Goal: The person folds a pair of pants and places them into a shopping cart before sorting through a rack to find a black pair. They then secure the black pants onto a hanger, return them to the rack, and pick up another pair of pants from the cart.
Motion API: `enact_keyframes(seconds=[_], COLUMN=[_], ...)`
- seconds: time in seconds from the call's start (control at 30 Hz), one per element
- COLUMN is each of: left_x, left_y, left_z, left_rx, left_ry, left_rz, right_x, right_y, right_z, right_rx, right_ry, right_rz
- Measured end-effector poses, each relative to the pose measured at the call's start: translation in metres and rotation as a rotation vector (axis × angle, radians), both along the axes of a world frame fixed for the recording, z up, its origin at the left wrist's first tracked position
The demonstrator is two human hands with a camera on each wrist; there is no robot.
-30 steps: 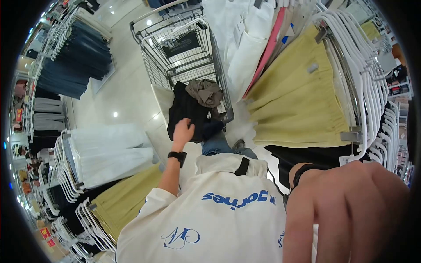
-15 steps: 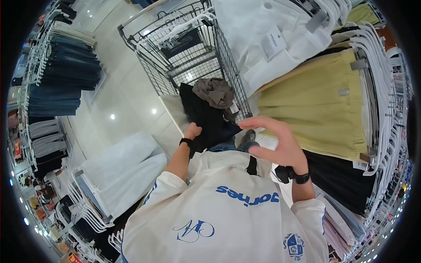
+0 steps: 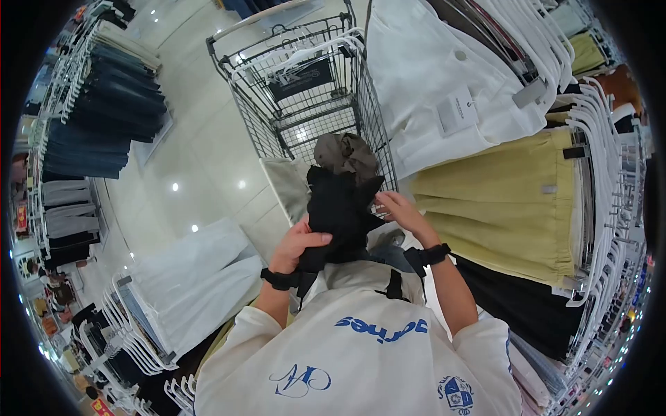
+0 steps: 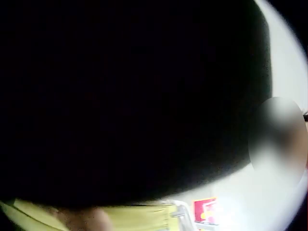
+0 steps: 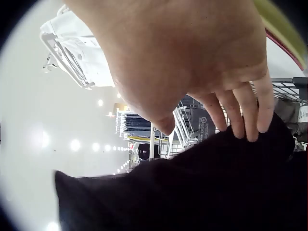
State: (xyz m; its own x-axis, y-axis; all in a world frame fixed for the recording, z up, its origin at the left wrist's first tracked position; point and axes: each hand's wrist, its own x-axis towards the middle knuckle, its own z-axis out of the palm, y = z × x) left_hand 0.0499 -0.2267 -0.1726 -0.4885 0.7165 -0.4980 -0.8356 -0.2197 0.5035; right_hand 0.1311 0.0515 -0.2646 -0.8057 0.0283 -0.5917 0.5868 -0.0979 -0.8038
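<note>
A bunched black garment [image 3: 336, 215] lies between both hands at the near end of the shopping cart [image 3: 244, 132]. My left hand [image 3: 295, 248] grips its near left side, thumb on top. At its right edge, my right hand [image 3: 402, 210] touches the cloth with outstretched fingers. In the right wrist view those fingers [image 5: 248, 113] lie along the upper edge of the black cloth [image 5: 192, 197], thumb apart. Black cloth [image 4: 125, 96] fills most of the left wrist view and hides the left fingers. A crumpled grey-brown garment [image 3: 345, 154] sits just beyond it in the cart.
A beige cloth [image 3: 286, 186] hangs at the cart's left side. White hangers [image 3: 305, 52] lie across its far end. Close on the right hang white pants [image 3: 423, 90] and yellow garments [image 3: 506, 201]. White garments [image 3: 198, 284] hang on the left, dark denim [image 3: 114, 104] farther off.
My right hand came in from the lower right to the black garment's right edge. The left hand took hold of the garment, which is now gathered up and nearer my body.
</note>
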Motion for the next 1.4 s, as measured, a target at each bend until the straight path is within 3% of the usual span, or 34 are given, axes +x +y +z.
enact_keyframes(seconds=[0.07, 0.13, 0.2, 0.27, 0.33, 0.37, 0.43, 0.53, 0.6, 0.67, 0.73, 0.77, 0.8, 0.87, 0.93, 1.0, 1.07, 1.13, 1.2, 1.27, 1.3, 1.33, 1.37, 1.4], left_x=[-0.005, -0.004, -0.011, 0.003, 0.023, 0.035, 0.055, 0.067, 0.061, 0.061, 0.068, 0.071, 0.061, 0.063, 0.040, 0.033, 0.024, 0.014, 0.010, 0.004, 0.003, 0.003, 0.001, 0.001], left_y=[-0.006, 0.005, 0.014, 0.041, 0.064, 0.071, 0.079, 0.076, 0.069, 0.062, 0.054, 0.047, 0.045, 0.031, 0.024, 0.020, 0.025, 0.029, 0.034, 0.035, 0.037, 0.039, 0.039, 0.038], left_z=[0.029, 0.056, 0.058, 0.070, 0.092, 0.091, 0.082, 0.072, 0.075, 0.060, 0.030, 0.013, 0.028, -0.009, -0.015, -0.005, 0.015, 0.019, 0.027, 0.025, 0.031, 0.035, 0.035, 0.037], left_rx=[0.118, 0.202, 0.430, 0.555, 0.586, 0.627, 0.633, 0.642, 0.398, 0.302, 0.100, 0.051, -0.184, 0.001, 0.338, 0.593, 0.704, 0.712, 0.457, 0.479, 0.411, 0.342, 0.396, 0.397], left_ry=[0.210, 0.220, 0.710, 1.006, 0.724, 0.749, 0.748, 0.748, 0.807, 0.869, 1.099, 0.991, 0.955, 0.548, 0.339, -0.042, -0.077, -0.018, -0.013, -0.041, 0.010, 0.059, -0.047, -0.045], left_rz=[-0.094, -0.068, -0.609, -0.906, -1.114, -1.088, -1.111, -1.138, -1.169, -1.155, -0.971, -0.856, -1.025, -0.681, -0.550, -0.205, -0.022, -0.013, 0.094, 0.115, 0.128, 0.139, 0.123, 0.119], right_x=[-0.015, -0.017, -0.026, -0.030, -0.036, -0.037, -0.042, -0.036, -0.038, -0.034, -0.027, -0.023, -0.019, -0.004, 0.014, 0.028, 0.031, 0.039, 0.053, 0.065, 0.071, 0.076, 0.079, 0.081], right_y=[-0.015, -0.031, -0.046, -0.053, -0.056, -0.057, -0.060, -0.055, -0.053, -0.054, -0.060, -0.059, -0.061, -0.063, -0.054, -0.059, -0.066, -0.082, -0.100, -0.111, -0.111, -0.112, -0.110, -0.106], right_z=[0.007, 0.005, 0.033, 0.053, 0.054, 0.062, 0.103, 0.126, 0.146, 0.162, 0.183, 0.192, 0.204, 0.234, 0.249, 0.264, 0.272, 0.268, 0.242, 0.213, 0.196, 0.181, 0.173, 0.171], right_rx=[-0.065, -0.175, -0.695, -0.722, -0.992, -0.985, -0.816, -0.791, -0.815, -0.772, -0.682, -0.674, -0.665, -0.658, -0.519, -0.341, -0.282, -0.218, -0.113, 0.111, 0.117, 0.286, 0.451, 0.455], right_ry=[-0.219, -0.202, -0.259, -0.246, 0.098, 0.107, 0.423, 0.400, 0.433, 0.507, 0.494, 0.542, 0.590, 0.640, 0.722, 0.877, 0.998, 0.921, 0.850, 0.835, 0.838, 0.783, 0.723, 0.724], right_rz=[0.032, 0.025, -0.133, -0.199, -0.193, -0.193, 0.018, -0.036, -0.022, -0.058, -0.089, -0.099, -0.108, -0.152, -0.050, 0.131, 0.512, 0.791, 0.861, 0.908, 0.906, 0.858, 0.805, 0.801])
